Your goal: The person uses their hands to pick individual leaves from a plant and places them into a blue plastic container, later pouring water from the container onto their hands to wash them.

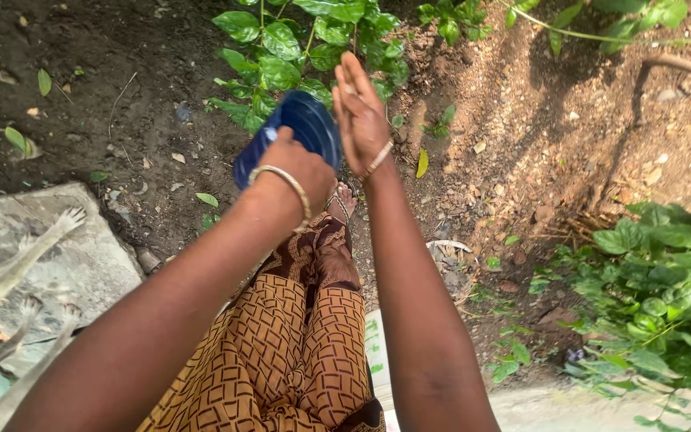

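Above the bare soil (121,88), one blue bowl (301,128) is held tilted. The left hand (297,164) is clamped on its rim; the right hand (359,112), fingers straight and together, lies flat beside it.

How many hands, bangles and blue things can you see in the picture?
Hands: 2, the left hand and the right hand
Bangles: 2, a left-wrist bangle and a right-wrist bangle
Blue things: 1, the blue round container that the left hand grips
Total: 5
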